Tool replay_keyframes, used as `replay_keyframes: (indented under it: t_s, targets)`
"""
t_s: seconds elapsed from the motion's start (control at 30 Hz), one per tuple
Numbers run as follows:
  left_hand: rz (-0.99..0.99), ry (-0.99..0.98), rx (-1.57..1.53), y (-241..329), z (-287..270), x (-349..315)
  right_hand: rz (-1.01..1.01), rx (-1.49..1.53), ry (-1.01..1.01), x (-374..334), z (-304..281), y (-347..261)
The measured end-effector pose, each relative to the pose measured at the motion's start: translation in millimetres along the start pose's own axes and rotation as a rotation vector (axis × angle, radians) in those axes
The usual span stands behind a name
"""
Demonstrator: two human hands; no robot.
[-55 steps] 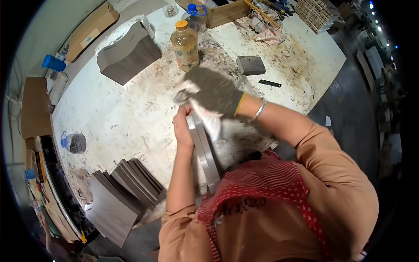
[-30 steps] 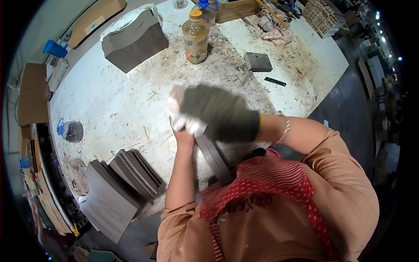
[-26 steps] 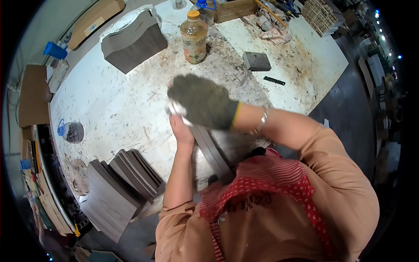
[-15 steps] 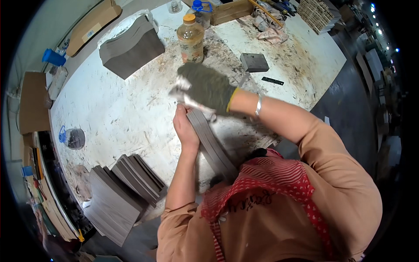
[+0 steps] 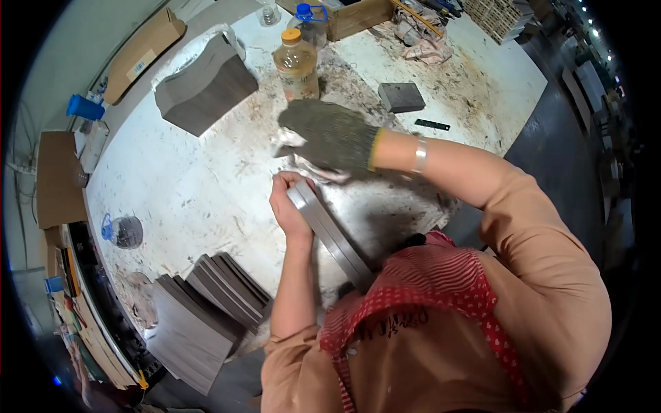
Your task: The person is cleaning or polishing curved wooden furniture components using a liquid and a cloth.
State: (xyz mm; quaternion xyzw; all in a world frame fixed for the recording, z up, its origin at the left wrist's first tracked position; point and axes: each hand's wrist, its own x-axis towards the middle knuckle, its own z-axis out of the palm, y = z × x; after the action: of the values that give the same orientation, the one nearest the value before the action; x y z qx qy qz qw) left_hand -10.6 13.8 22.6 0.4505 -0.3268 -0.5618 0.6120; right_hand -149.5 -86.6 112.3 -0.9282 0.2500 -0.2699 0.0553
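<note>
My bare left hand (image 5: 289, 210) is wrapped around the far end of some curved grey wood-look pieces (image 5: 332, 237), held together on edge. Their narrow edges face up and catch the light, and their near end reaches my apron. Just beyond that far end is my right hand (image 5: 327, 134), in a dark green knitted glove and slightly blurred. It is closed on a crumpled whitish rag (image 5: 318, 171), which hangs out below the glove. Whether the rag touches the pieces I cannot tell. Behind the glove stands a bottle (image 5: 296, 65) with an orange cap and yellowish liquid.
Curved grey boards (image 5: 189, 337) lean in stacks at the near left. A larger grey stack (image 5: 206, 89) stands at the far left. A grey block (image 5: 401, 97) and a small black ruler (image 5: 432, 124) lie right. A clear blue-topped container (image 5: 125, 233) sits near the table's left edge.
The upper edges of the pieces in my left hand now look shiny, where before they were matte. My right hand with the rag has shifted slightly. The whole view has moved a little.
</note>
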Motion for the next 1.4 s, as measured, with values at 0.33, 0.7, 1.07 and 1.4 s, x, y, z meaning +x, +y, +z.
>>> replay_keyframes:
  t_s: [0.33, 0.7, 1.07, 1.4]
  targets:
    - [0.013, 0.06, -0.022, 17, 23, -7, 0.121, 0.026, -0.164, 13, -19, 6]
    - [-0.051, 0.113, -0.362, -6, 2, -17, -0.07, 0.301, 0.071, -27, -29, -64]
    - [-0.067, -0.063, -0.103, 4, -2, -7, -0.333, 0.059, -0.102, 0, 23, 2]
    - [0.073, 0.345, 0.267, 26, 23, -133, -0.105, 0.363, -0.386, 4, 13, -10]
